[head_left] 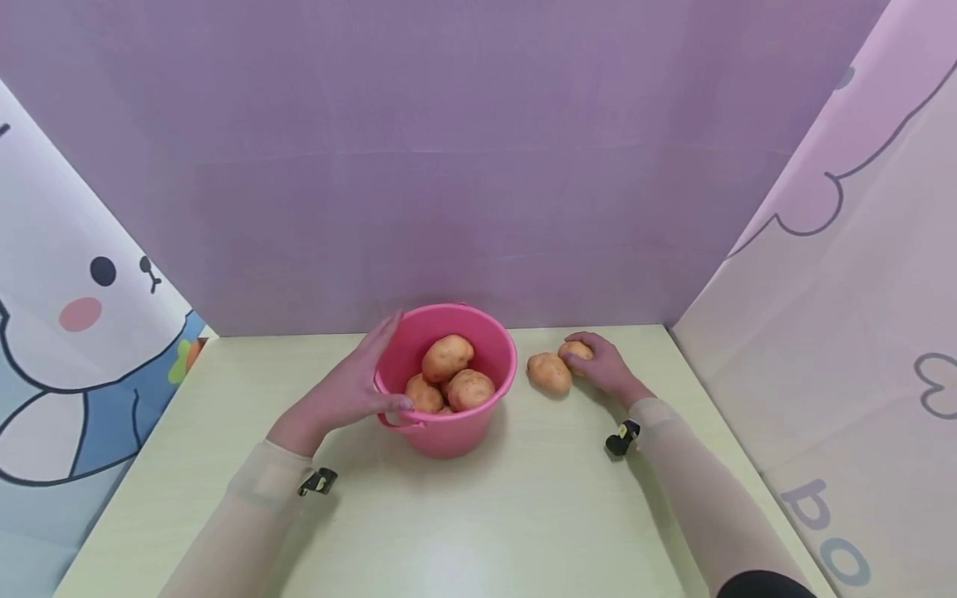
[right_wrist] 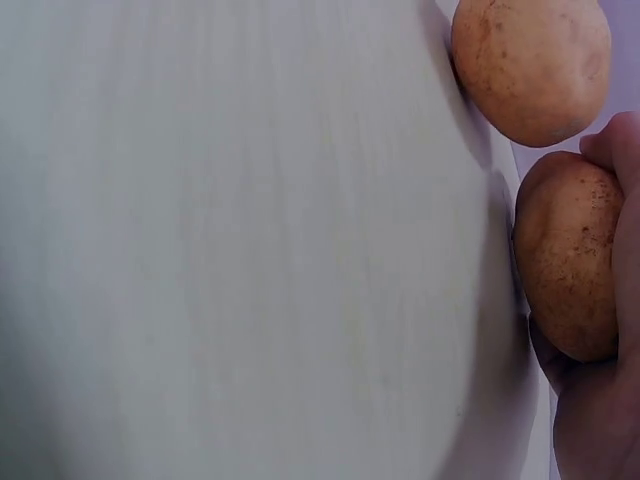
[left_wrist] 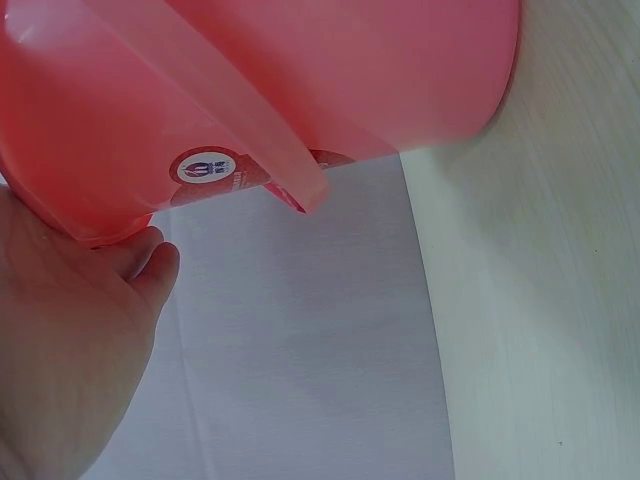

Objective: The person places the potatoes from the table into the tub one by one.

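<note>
A pink plastic bucket (head_left: 449, 432) stands upright on the table and holds several potatoes (head_left: 447, 358). My left hand (head_left: 340, 390) grips its left side, thumb at the near rim and fingers toward the far rim. In the left wrist view, that hand (left_wrist: 75, 330) meets the edge of the bucket (left_wrist: 400, 70), and a handle crosses the bucket's side. Right of the bucket, my right hand (head_left: 606, 365) holds a potato (head_left: 576, 355), thumb and fingers around it. Another potato (head_left: 549, 374) lies on the table just left of the held potato (right_wrist: 570, 255).
The pale table (head_left: 478, 531) ends at a purple backdrop (head_left: 463, 166). Printed panels slope up at the left (head_left: 82, 357) and right (head_left: 837, 332). A small black device is strapped on each wrist.
</note>
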`<state>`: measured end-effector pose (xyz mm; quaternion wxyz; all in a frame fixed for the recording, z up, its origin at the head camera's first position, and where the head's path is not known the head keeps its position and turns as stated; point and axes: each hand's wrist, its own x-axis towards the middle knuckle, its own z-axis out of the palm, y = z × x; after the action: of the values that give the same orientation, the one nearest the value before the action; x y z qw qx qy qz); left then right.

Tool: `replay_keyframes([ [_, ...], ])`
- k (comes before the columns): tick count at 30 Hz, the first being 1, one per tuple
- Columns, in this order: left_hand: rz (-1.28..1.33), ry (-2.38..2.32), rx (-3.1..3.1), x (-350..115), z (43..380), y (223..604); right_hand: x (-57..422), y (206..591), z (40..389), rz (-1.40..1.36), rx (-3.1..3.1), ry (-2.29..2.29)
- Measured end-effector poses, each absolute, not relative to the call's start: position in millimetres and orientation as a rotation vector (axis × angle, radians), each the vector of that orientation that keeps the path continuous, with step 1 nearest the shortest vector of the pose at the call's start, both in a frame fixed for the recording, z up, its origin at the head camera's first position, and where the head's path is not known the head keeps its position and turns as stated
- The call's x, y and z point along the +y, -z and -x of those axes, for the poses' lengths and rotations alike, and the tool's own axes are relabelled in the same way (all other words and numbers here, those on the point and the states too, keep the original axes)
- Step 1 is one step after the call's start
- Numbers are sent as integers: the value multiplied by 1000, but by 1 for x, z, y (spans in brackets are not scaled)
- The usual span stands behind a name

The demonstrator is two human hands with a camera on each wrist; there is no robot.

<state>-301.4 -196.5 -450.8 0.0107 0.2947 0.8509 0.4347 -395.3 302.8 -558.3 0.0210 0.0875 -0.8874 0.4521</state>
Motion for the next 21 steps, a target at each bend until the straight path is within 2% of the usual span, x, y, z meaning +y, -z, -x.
replay_keyframes([
  [21,-919,-1360,2652,-196,302,451,295,523,391,-309,-2704,-1347],
])
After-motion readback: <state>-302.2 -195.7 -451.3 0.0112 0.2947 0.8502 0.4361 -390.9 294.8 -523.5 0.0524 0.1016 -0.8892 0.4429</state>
